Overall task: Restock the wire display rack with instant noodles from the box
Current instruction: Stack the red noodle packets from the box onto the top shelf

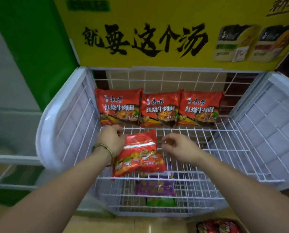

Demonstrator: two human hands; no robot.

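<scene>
Yellow banner point(140, 14) up behind, white wire rack point(207, 142) below, and three red noodle packs point(159, 109) stand in a row against the back mesh of the top shelf. Up front, a fourth pack point(140, 153) lies back side up on the wire. The left grip point(112, 140) pinches its upper left corner. The right grip point(179, 145) hovers just beside the upper right edge, fingers loosely curled, holding nothing. Down at the floor, the box point(219, 227) shows more red packs.

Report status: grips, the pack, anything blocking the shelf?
Left grip holds red noodle pack by its left edge, low over wire shelf. Right grip open beside it. Three packs upright at back; nothing blocking.
</scene>
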